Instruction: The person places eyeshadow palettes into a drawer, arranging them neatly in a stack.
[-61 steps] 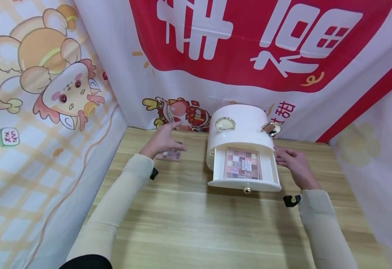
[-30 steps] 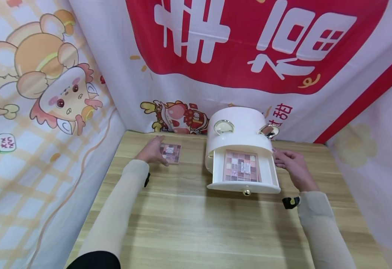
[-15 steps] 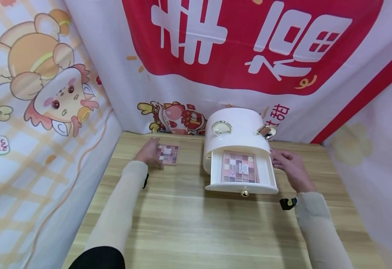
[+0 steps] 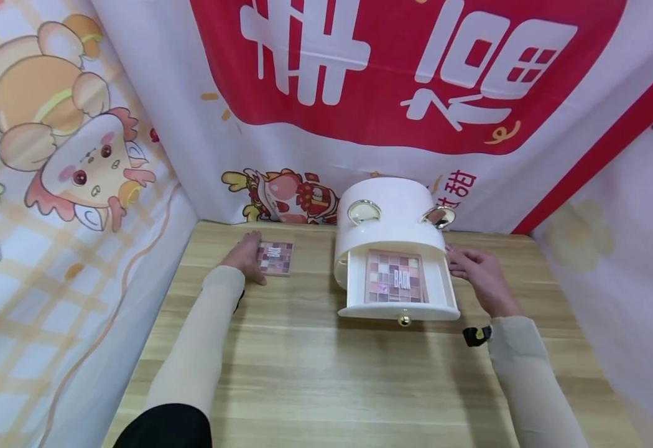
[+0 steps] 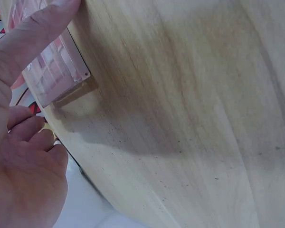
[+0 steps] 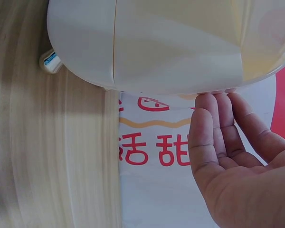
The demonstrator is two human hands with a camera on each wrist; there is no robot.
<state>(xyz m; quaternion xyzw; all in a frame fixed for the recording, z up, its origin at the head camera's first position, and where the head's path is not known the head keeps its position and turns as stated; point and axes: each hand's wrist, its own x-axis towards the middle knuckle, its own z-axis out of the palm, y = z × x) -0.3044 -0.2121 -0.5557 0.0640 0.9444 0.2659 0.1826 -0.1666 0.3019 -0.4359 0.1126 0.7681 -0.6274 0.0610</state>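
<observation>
My left hand (image 4: 245, 255) lies at the left edge of an eyeshadow palette (image 4: 278, 258) on the table, thumb toward the near side and fingers toward the far side. In the left wrist view, the straight thumb (image 5: 31, 35) crosses over the palette, the other fingers loosely bent. A white rounded storage box (image 4: 388, 211) has its drawer (image 4: 441, 289) pulled out, holding another eyeshadow palette (image 4: 395, 277) marked "BACK". My right hand (image 4: 483, 277) is at the box's right side; extended fingertips (image 6: 206, 102) meet its white wall in the right wrist view.
Two gold-rimmed rings (image 4: 364, 212) are on the box's upper front, and a gold knob (image 4: 404, 320) on the drawer front. A printed cloth (image 4: 282, 134) hangs behind the wooden table (image 4: 315, 367), with more cloth at both sides.
My left hand has come down from above the left palette to its left edge, uncovering most of it. The right hand stays by the box, and the view has shifted slightly.
</observation>
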